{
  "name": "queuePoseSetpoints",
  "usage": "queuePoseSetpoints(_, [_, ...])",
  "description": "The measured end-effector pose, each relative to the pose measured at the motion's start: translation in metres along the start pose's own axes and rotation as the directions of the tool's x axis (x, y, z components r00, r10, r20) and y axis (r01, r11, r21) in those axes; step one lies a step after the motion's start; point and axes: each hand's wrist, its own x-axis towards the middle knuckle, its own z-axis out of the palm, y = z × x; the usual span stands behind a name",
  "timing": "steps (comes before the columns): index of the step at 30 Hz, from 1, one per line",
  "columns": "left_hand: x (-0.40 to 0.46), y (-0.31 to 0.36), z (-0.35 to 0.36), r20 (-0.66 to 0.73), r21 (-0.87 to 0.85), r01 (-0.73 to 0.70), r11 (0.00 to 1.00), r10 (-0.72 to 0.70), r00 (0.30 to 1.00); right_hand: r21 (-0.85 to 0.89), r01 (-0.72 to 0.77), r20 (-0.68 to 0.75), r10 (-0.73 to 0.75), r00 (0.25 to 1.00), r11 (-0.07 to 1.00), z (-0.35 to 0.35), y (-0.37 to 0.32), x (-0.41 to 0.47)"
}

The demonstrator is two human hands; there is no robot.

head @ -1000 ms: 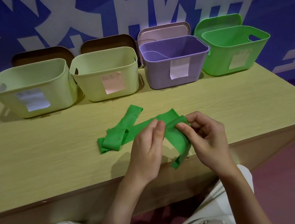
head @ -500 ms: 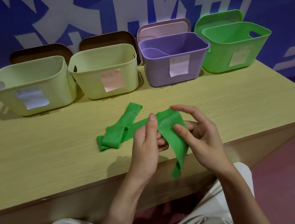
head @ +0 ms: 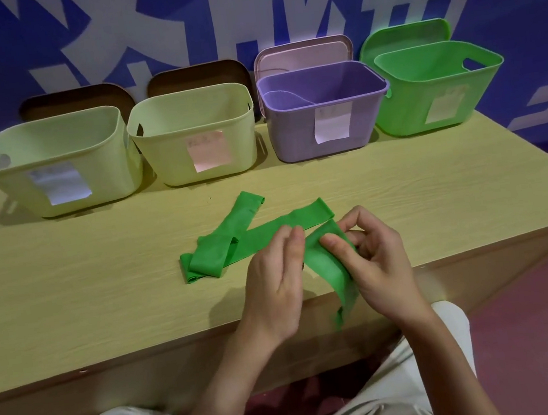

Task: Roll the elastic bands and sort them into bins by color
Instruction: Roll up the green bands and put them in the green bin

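Observation:
Over the table's front edge I hold a green elastic band (head: 324, 263) between both hands. My left hand (head: 276, 276) pinches its upper end with thumb and fingers. My right hand (head: 372, 257) grips the same end, thumb pressed on the band's face. The band's loose tail hangs down past the table edge. Two more green bands (head: 232, 243) lie crossed and folded on the table just left of my hands. The green bin (head: 438, 94) stands at the back right.
Along the back of the wooden table (head: 69, 294) stand two pale yellow-green bins (head: 53, 165) (head: 195, 137) and a purple bin (head: 323, 111), each with a paper label. Lids lean against the blue wall behind them. My knees show below the table edge.
My hands have shifted slightly along the band's upper end, turning it over; the hanging tail has swung a little. The bands on the table have not moved.

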Motion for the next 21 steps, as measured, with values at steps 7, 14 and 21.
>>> queuePoseSetpoints(7, [0.004, 0.003, 0.003, -0.176, -0.047, 0.034, 0.998, -0.042, 0.983, 0.096, -0.066, 0.044, 0.062, 0.997, 0.993, -0.002, 0.001, -0.001])
queuePoseSetpoints(14, [0.008, 0.026, 0.008, -0.047, -0.444, 0.332, 0.832, -0.392, 0.919, 0.032, -0.01, 0.084, 0.007, 0.996, 0.999, -0.002, -0.001, 0.001])
queuePoseSetpoints(21, [0.01, 0.033, 0.011, 0.027, -0.515, 0.384, 0.766, -0.434, 0.901, -0.013, 0.042, 0.043, -0.042, 0.998, 0.999, -0.005, -0.006, 0.003])
